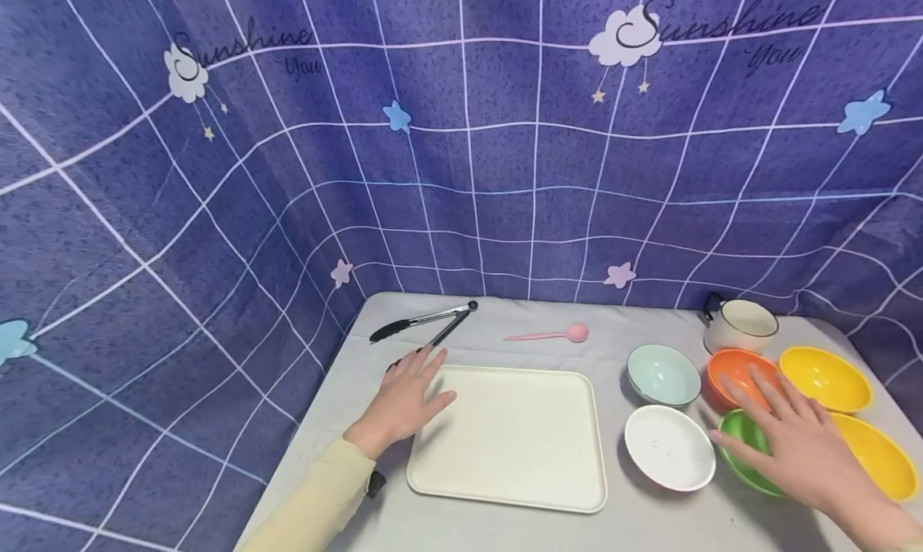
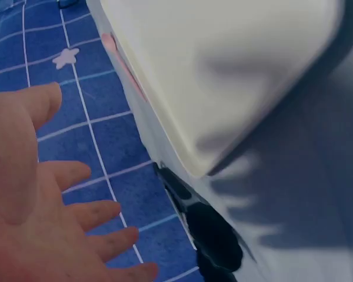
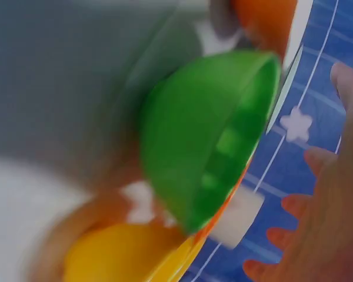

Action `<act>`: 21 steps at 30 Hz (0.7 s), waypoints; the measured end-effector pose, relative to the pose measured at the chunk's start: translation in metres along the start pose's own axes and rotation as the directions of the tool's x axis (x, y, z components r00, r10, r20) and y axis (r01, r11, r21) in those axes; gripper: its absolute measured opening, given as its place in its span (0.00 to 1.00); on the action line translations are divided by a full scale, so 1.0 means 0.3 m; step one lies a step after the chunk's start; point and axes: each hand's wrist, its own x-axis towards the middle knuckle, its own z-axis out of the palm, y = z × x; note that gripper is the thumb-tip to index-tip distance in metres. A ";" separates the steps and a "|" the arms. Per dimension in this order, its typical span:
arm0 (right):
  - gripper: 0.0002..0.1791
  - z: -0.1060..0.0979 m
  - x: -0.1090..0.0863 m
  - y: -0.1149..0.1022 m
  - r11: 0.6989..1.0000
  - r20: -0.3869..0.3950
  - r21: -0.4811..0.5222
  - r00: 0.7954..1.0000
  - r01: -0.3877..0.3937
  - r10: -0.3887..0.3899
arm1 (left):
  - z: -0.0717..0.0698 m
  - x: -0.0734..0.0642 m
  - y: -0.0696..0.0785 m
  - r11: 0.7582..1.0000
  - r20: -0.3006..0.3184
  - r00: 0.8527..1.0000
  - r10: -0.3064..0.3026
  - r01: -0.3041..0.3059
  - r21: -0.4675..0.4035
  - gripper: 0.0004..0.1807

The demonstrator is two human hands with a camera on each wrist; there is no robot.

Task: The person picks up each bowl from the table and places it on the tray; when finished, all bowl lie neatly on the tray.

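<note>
My left hand (image 1: 404, 404) hovers over the left edge of a cream tray (image 1: 508, 440), fingers spread and holding nothing. Its fingertips overlap one arm of black-tipped tongs (image 1: 425, 318) in the head view. In the left wrist view the palm and straight fingers show apart from the tray (image 2: 223, 47). On the other side, my right hand (image 1: 811, 452) is stretched out above a green bowl (image 1: 746, 428), covering part of it. Its fingertips reach across an orange bowl (image 1: 731, 368), and a yellow bowl (image 1: 883, 456) lies partly behind it. The right wrist view shows the green bowl (image 3: 194, 129) beyond spread fingers.
A pink spoon (image 1: 575, 332) lies behind the tray. Between tray and right hand stand a pale blue bowl (image 1: 663, 374) and a white bowl (image 1: 669, 448). Another yellow bowl (image 1: 825, 378) and a cream pot (image 1: 743, 328) with a black handle are at the back right. A patterned curtain (image 1: 505, 159) borders the table.
</note>
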 end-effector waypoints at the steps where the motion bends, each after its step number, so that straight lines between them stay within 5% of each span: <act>1: 0.51 -0.003 -0.012 0.016 1.000 0.005 0.006 1.000 -0.018 0.018 | 0.003 -0.001 -0.011 1.000 -0.014 1.000 -0.002 0.002 -0.013 0.42; 8: 0.56 -0.007 -0.114 0.163 0.987 0.033 0.021 0.987 -0.159 0.158 | 0.045 -0.017 -0.085 0.981 -0.039 0.996 -0.083 0.075 -0.176 0.41; 16: 0.60 0.054 -0.260 0.321 0.949 -0.071 0.164 0.956 -0.270 0.285 | 0.112 -0.035 -0.116 0.890 0.001 0.964 -0.266 0.246 -0.384 0.40; 21: 0.60 0.100 -0.314 0.362 0.917 -0.077 0.210 0.930 -0.338 0.360 | 0.156 -0.033 -0.129 0.846 0.016 0.947 -0.320 0.294 -0.444 0.37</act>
